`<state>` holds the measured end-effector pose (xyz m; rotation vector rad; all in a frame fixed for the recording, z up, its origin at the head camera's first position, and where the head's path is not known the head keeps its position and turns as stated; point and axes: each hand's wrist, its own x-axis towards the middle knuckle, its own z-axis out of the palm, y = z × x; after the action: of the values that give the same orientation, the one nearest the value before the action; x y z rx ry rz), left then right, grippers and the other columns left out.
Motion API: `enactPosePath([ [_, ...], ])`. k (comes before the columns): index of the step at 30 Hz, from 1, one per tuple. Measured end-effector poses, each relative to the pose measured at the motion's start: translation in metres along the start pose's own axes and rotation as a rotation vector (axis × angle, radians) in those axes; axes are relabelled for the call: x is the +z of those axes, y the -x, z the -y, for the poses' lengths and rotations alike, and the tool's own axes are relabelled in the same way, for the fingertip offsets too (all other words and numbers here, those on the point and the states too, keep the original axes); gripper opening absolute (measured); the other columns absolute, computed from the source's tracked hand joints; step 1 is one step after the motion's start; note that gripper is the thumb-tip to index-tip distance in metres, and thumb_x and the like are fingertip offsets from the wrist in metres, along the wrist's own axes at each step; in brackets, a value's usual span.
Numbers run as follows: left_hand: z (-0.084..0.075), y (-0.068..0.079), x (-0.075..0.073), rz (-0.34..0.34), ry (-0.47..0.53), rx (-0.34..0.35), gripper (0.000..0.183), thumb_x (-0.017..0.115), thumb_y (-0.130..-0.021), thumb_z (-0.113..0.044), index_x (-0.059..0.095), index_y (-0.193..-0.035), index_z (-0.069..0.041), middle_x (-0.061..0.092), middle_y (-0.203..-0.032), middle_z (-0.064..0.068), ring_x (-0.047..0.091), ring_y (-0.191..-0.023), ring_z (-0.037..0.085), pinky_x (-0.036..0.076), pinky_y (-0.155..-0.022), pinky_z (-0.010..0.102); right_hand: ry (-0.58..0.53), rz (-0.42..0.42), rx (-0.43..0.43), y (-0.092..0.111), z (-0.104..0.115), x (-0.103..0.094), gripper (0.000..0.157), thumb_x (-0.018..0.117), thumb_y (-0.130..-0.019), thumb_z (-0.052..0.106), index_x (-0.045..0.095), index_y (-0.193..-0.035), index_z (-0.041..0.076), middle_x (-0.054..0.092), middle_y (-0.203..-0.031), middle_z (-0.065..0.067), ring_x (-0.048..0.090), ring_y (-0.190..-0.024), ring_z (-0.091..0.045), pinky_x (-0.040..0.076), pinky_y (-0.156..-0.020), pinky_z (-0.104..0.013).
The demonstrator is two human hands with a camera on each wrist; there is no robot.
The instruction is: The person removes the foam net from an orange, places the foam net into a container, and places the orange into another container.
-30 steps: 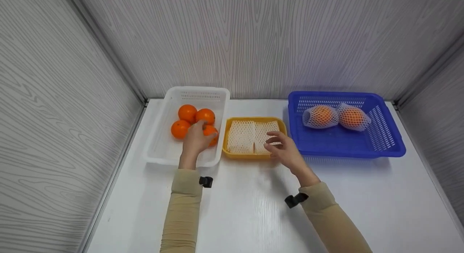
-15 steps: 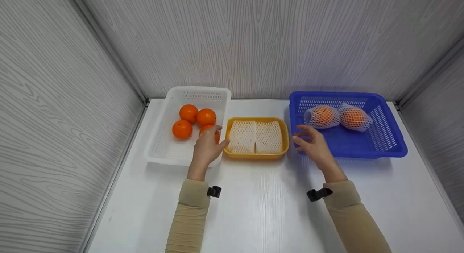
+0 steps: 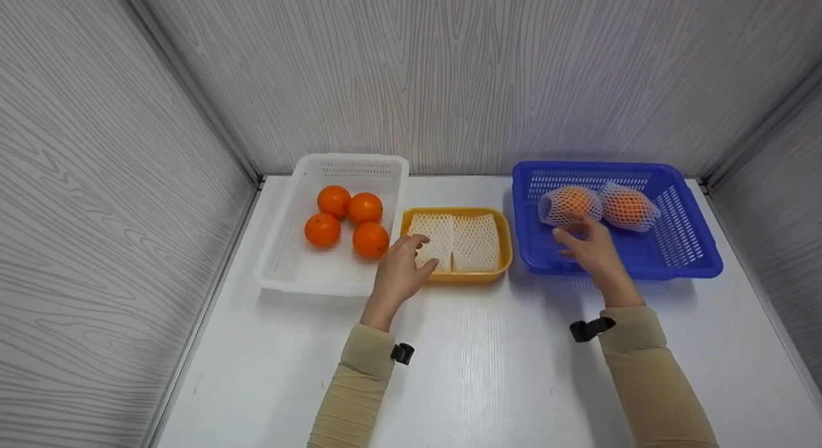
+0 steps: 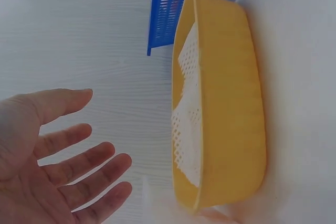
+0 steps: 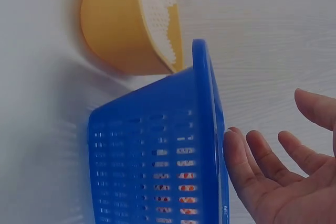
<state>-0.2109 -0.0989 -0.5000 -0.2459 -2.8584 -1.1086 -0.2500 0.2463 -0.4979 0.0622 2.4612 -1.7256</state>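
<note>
My left hand [image 3: 401, 269] hovers over the left end of the yellow tray [image 3: 505, 249], fingers loosely bent and holding nothing. In that tray lie two stacks of white foam net sleeves [image 3: 476, 242], side by side. In the left wrist view the left hand [image 4: 58, 156] is spread, apart from the tray. My right hand [image 3: 594, 249] is above the front of the blue basket [image 3: 674, 268], empty, near an orange in a foam net [image 3: 571, 201]. A second netted orange [image 3: 628, 210] lies beside it. The right wrist view has the right hand [image 5: 283, 171] by the basket's rim.
A white basket [image 3: 276, 268] at the left holds several bare oranges [image 3: 370, 241]. It stands close to the yellow tray, with the blue basket on the tray's other side. Grey wood-grain panels [image 3: 449, 82] wall the white table [image 3: 481, 371] at the back and sides.
My left hand has moved right, from the oranges in the white basket to above the yellow tray. My right hand has moved right, from the tray to over the blue basket.
</note>
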Motion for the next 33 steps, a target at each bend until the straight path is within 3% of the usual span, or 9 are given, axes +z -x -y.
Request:
enactPosePath([
  [14,-0.032,0.0,0.055,0.033,-0.094,0.219,0.03,0.074,-0.088,-0.021,0.068,-0.114,-0.008,0.064,-0.111,0.007,0.063,-0.102,0.021,0.052,-0.084,0.032,0.08,-0.011,0.017,-0.02,0.012,-0.027,0.064,0.057,-0.1,0.031,0.031,-0.152,0.004,0.042,-0.137,-0.024,0.051,-0.119,-0.038,0.051,-0.09,-0.042],
  [23,-0.044,-0.001,0.082,0.039,-0.186,0.323,0.029,0.071,-0.091,-0.028,0.068,-0.114,-0.011,0.063,-0.11,0.002,0.062,-0.101,0.017,0.05,-0.088,0.03,0.147,-0.004,0.066,-0.036,0.017,-0.032,0.062,0.057,-0.1,0.028,0.032,-0.151,0.004,0.043,-0.138,-0.026,0.054,-0.114,-0.036,0.053,-0.075,-0.025],
  [27,-0.05,-0.003,0.092,0.038,-0.202,0.375,0.033,0.071,-0.091,-0.026,0.066,-0.119,-0.009,0.06,-0.114,0.002,0.059,-0.104,0.016,0.048,-0.09,0.029,0.171,0.01,0.087,-0.041,0.021,-0.032,0.063,0.057,-0.1,0.03,0.032,-0.152,0.004,0.041,-0.141,-0.027,0.05,-0.12,-0.039,0.053,-0.076,-0.027],
  [33,-0.06,-0.008,0.104,0.103,-0.3,0.381,0.048,0.069,-0.093,-0.034,0.058,-0.134,-0.013,0.054,-0.134,0.006,0.053,-0.122,0.02,0.04,-0.104,0.035,0.23,0.028,0.126,-0.05,0.024,-0.033,0.067,0.057,-0.099,0.036,0.032,-0.151,0.003,0.04,-0.142,-0.028,0.051,-0.114,-0.039,0.052,-0.08,-0.035],
])
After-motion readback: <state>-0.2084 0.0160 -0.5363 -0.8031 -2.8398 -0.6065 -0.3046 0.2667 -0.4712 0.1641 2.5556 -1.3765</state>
